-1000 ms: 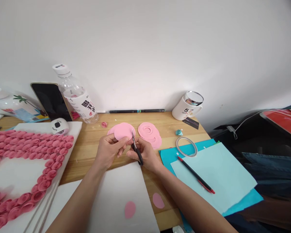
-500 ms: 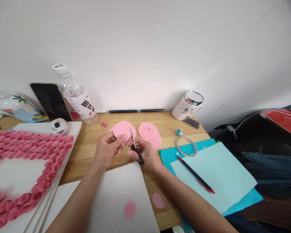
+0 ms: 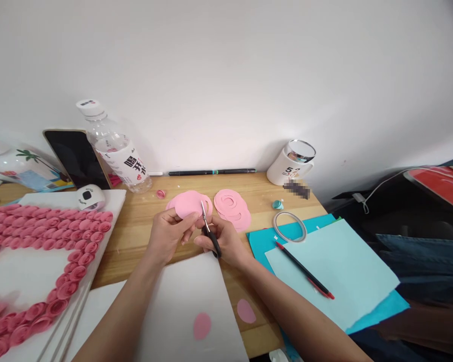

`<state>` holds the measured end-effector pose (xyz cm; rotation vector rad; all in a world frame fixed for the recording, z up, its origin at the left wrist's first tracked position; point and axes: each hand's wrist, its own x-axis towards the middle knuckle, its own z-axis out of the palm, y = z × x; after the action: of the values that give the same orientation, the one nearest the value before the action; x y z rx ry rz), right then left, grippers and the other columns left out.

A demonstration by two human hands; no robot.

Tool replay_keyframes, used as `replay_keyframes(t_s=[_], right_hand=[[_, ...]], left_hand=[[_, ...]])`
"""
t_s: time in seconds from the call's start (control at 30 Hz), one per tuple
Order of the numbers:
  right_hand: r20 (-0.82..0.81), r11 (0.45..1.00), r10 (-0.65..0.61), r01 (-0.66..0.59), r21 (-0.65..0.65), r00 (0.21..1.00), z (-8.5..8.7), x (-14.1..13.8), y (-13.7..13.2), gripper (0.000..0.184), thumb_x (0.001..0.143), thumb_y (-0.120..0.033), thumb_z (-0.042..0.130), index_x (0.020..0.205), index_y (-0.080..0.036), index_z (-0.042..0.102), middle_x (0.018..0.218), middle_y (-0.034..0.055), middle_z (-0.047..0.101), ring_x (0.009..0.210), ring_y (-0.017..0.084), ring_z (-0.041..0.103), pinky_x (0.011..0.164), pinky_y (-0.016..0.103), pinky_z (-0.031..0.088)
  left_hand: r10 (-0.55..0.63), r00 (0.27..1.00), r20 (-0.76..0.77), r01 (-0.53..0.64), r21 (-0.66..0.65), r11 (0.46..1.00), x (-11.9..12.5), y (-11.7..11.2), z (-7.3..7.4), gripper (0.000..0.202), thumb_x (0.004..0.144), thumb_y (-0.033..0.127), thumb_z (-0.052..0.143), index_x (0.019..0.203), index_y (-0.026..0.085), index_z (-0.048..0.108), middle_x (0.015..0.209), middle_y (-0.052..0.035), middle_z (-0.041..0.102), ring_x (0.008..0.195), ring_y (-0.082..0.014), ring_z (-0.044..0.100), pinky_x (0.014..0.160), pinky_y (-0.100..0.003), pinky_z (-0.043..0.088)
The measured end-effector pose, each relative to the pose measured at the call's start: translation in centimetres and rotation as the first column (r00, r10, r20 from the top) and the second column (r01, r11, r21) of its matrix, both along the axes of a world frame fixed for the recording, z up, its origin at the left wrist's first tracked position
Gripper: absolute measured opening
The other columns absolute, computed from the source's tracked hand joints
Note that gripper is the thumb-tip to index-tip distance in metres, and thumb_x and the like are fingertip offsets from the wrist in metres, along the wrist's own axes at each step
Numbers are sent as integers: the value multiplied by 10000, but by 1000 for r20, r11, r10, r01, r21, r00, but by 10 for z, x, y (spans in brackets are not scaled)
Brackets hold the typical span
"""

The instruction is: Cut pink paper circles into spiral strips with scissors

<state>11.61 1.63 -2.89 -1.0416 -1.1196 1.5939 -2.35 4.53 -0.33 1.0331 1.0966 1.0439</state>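
Note:
My left hand (image 3: 169, 232) pinches a pink paper circle (image 3: 186, 202) by its near edge, holding it above the wooden desk (image 3: 136, 236). My right hand (image 3: 222, 241) grips small black-handled scissors (image 3: 207, 230), whose blades bite into the right side of that circle. A stack of pink spiral-cut circles (image 3: 232, 206) lies on the desk just right of the hands. A white sheet (image 3: 189, 301) lies below both hands.
A white board with pink paper roses (image 3: 41, 241) fills the left. Behind stand a tilted bottle (image 3: 115, 148), a phone (image 3: 75, 158), a pen (image 3: 213, 172) and a mug (image 3: 290, 163). Blue paper (image 3: 332, 271), a tape ring (image 3: 290, 227) and a red pen (image 3: 305, 271) lie at right.
The pink circle has turned a little in my left hand and the scissors have shifted slightly left along its edge. The view has drifted a bit.

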Motion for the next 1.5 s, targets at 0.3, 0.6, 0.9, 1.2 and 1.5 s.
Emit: replay_keyframes(t_s=[0.3, 0.6, 0.9, 1.2, 1.5], right_hand=[[-35, 998, -28, 30, 54, 999, 4, 1, 2, 512, 514, -423, 844, 834, -162, 541, 564, -67, 468, 491, 64, 342, 465, 202, 274], [-32, 999, -46, 47, 23, 998, -2, 1, 2, 485, 516, -429, 841, 815, -168, 562, 554, -71, 452, 467, 57, 343, 446, 196, 270], [-1, 999, -37, 37, -3, 999, 1, 1, 0, 430, 559, -429, 812, 811, -158, 591, 505, -79, 436, 427, 59, 354, 421, 198, 276], [10, 999, -34, 34, -26, 999, -1, 0, 0, 401, 581, -405, 792, 809, -162, 569, 473, -78, 464, 413, 76, 416, 424, 200, 311], [-5, 1000, -17, 17, 24, 1000, 0, 1, 1, 481, 545, -413, 825, 857, -163, 557, 570, -61, 485, 481, 68, 387, 452, 196, 292]], left_hand=[[-35, 998, -57, 35, -4, 999, -1, 0, 3, 206, 613, 298, 732, 555, 139, 614, 407, 44, 491, 309, -36, 374, 310, -180, 252], [-10, 999, -42, 9, -12, 1000, -1, 0, 6, 187, 603, 278, 718, 554, 149, 591, 412, 46, 506, 305, -34, 368, 317, -182, 252], [8, 1000, 6, -8, -15, 1000, -1, 1, 6, 185, 594, 248, 719, 532, 150, 574, 444, 45, 532, 305, -28, 379, 314, -173, 262], [43, 996, 84, -43, -7, 999, -2, 3, 2, 206, 639, 271, 723, 568, 149, 574, 473, 39, 565, 306, -35, 403, 314, -174, 280], [11, 1000, -3, -11, -15, 1000, -2, 1, 2, 218, 623, 244, 718, 512, 139, 563, 409, 47, 513, 300, -24, 374, 320, -162, 258]])
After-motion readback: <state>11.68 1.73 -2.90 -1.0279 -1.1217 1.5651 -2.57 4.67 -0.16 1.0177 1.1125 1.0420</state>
